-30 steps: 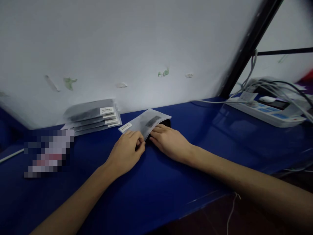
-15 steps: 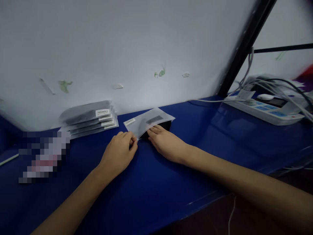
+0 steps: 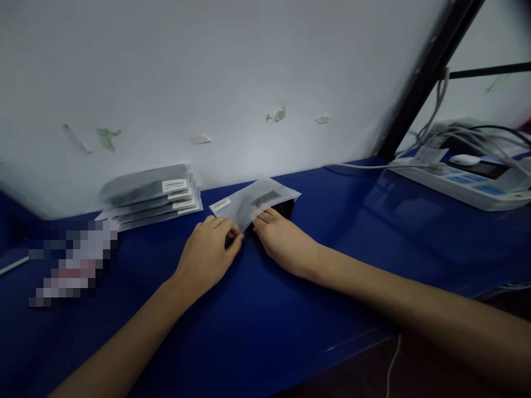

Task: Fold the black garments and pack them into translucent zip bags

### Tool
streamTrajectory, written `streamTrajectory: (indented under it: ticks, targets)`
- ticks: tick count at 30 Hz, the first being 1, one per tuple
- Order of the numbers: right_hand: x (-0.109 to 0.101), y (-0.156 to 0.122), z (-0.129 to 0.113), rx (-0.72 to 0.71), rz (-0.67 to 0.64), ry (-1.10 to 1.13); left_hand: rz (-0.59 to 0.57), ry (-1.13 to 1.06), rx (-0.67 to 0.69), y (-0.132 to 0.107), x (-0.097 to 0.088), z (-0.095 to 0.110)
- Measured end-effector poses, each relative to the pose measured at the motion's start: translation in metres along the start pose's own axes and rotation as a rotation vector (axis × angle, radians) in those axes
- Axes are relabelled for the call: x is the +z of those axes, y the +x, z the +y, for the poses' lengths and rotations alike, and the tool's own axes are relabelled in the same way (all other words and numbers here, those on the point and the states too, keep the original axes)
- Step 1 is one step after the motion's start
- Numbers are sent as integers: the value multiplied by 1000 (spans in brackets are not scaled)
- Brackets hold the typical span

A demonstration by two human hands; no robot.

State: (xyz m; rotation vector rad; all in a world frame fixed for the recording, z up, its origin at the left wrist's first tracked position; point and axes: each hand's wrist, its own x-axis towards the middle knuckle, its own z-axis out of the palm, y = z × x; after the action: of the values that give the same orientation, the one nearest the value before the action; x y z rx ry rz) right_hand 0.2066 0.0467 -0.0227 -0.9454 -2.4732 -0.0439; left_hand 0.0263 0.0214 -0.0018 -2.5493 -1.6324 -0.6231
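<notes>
A frosted plastic pouch (image 3: 253, 202) with a white label lies on the blue table (image 3: 265, 309) near the wall. My left hand (image 3: 207, 254) pinches the pouch's near corner and lifts its flap. My right hand (image 3: 284, 240) lies flat with its fingertips pushed in under the flap, against a dark item (image 3: 286, 208) that sits partly inside the pouch. The fingertips of my right hand are hidden by the pouch.
A stack of several filled, labelled pouches (image 3: 151, 196) lies to the left by the white wall. A blurred-out object (image 3: 72, 262) lies at the far left. At the right stand a white power strip (image 3: 468, 185) with cables and a black slanted post (image 3: 427, 77).
The pouch has shifted slightly away toward the wall and my right fingers have slid further under its flap. My left hand keeps its pinch on the corner.
</notes>
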Motion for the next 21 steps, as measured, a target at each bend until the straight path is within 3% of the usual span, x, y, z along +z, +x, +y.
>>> streamTrajectory:
  ticks: [5,7,11,16,21]
  targets:
    - [-18,1,-6,-40,23,209,-4,-22,-12,-3,-3,-3]
    - [-29,-1,-3,50,104,238,-7,23,-33,-4,-6,-12]
    - [-41,-8,21,331,238,67,-10,100,-79,-5,-12,-24]
    - [-34,-17,49,326,24,62,-31,141,-145,-6,-16,-15]
    - [-29,-17,46,275,34,125,-15,226,-179,-6,-15,-11]
